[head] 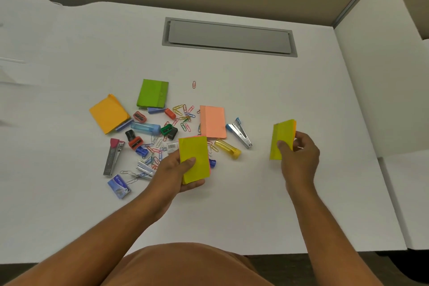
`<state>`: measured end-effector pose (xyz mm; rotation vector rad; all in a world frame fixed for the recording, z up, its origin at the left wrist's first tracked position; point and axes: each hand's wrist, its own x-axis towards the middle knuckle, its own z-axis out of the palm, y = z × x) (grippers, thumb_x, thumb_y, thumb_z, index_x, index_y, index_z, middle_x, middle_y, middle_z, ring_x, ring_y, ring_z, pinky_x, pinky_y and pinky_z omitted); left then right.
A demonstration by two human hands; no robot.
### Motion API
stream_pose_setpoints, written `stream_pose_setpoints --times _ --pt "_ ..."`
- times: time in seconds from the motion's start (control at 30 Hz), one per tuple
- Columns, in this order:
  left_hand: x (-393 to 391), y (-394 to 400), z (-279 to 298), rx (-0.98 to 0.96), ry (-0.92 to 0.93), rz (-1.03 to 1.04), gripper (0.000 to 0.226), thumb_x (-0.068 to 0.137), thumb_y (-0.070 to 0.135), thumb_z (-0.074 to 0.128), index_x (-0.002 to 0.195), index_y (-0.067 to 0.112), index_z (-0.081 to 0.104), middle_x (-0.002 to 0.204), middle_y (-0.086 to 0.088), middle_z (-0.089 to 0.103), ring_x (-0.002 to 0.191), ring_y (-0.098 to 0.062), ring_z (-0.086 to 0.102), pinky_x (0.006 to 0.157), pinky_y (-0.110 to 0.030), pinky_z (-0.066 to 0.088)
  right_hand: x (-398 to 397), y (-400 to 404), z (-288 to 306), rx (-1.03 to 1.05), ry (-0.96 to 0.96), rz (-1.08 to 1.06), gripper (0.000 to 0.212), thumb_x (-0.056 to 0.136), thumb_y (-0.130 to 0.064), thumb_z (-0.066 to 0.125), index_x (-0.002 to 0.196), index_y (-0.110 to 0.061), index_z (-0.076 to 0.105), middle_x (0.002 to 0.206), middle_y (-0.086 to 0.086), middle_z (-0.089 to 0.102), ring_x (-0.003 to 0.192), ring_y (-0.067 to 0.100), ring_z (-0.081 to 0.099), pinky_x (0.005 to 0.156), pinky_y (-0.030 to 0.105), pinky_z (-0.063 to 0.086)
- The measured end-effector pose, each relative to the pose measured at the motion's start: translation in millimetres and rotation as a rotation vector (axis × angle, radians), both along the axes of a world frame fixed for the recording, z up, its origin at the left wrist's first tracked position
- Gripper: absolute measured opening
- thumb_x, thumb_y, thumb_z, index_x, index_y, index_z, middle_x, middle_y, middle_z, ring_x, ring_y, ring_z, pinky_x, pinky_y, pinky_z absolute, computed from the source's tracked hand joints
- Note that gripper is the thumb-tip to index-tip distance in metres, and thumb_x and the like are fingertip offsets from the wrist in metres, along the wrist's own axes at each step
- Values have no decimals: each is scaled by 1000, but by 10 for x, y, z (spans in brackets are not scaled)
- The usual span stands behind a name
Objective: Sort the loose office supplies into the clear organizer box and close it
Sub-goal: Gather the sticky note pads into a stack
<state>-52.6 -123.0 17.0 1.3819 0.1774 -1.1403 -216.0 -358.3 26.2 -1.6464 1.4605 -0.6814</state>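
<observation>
Left hand [180,170] grips a yellow sticky-note pad [194,159], thumb pressed on its top face, fingers curled underneath; pad held over the near edge of the pile. Right hand [299,154] pinches a second yellow pad [282,139], thumb in front, fingers behind, pad tilted on edge and well apart from the pile, to its right.

Pile on the white desk [232,204]: pink pad [212,121] just beyond the left hand, green pad [153,93] farther back, orange pad [109,113] at far left. Coloured paper clips [184,115] scattered between them (one red clip [194,84] lies alone, farther back). Silver staple remover [240,132] beside the pink pad; yellow tube [227,148] just in front of it. Blue staple box [119,186] at the near left. Organizer box: cannot tell where.
</observation>
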Motion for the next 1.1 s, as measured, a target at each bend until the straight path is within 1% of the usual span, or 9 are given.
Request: stream_pose_setpoints --times 0.13,0.27,0.37,0.47,0.6,0.73,0.8,1.0,1.1 --pt "-38 -60 66 -32 53 26 19 106 17 57 109 33 67 115 0 74 97 -27 78 73 -43 66 254 585 299 -155 -104 303 31 87 -14 77 109 -35 69 105 -6 59 82 1 65 63 11 49" --pt "-78 -110 159 -98 59 37 23 109 22 50 124 28 65 125 -6 74 112 -32 74 81 -44 66 476 1078 324 -215 -18 554 29 92 -19 72 120 -25 72 113 -5 52 81 10 62 68 27 56" --pt "-87 -100 228 -125 48 25 36 110 35 42 137 21 61 124 -7 77 113 -27 75 83 -43 65 587 1305 279 -236 104 706 39 95 -26 67 134 -28 62 125 -6 50 96 12 62 78 30 58" --pt "-63 -62 270 -163 82 -9 46 98 54 48 131 27 65 123 -3 78 113 -21 75 81 -38 65 658 1411 235 -242 195 833 42 99 -37 60 140 -28 52 134 -4 44 110 13 59 85 26 57" --pt "-23 22 203 -116 -37 8 21 104 38 57 117 37 72 118 4 79 105 -16 77 72 -29 63 718 1417 237 -76 159 955 41 95 -43 57 132 -27 57 131 -10 43 98 8 57 82 29 59" --pt "72 88 88 -52 12 162 14 104 27 60 112 38 65 103 7 80 90 -27 80 60 -39 64 872 1068 239 -50 94 891 39 89 -25 59 126 -18 71 119 -2 66 96 12 64 87 34 56" --pt "120 113 60 5 45 214 25 100 28 65 122 35 55 116 2 68 98 -34 71 59 -42 65 1038 797 189 -122 184 836 35 92 -21 61 126 -17 68 120 1 66 101 17 65 87 30 54" --pt "172 160 33 80 23 230 46 97 34 68 138 33 45 143 -8 52 111 -38 65 60 -41 65 1598 497 -85 -267 574 841 58 93 -48 66 137 -13 52 132 11 52 121 28 51 91 38 49" --pt "196 186 38 80 2 206 44 98 34 67 137 33 46 144 -8 53 115 -41 64 58 -37 65 1707 547 -225 -298 677 854 55 92 -45 67 132 -11 51 128 12 53 119 28 51 86 36 48"
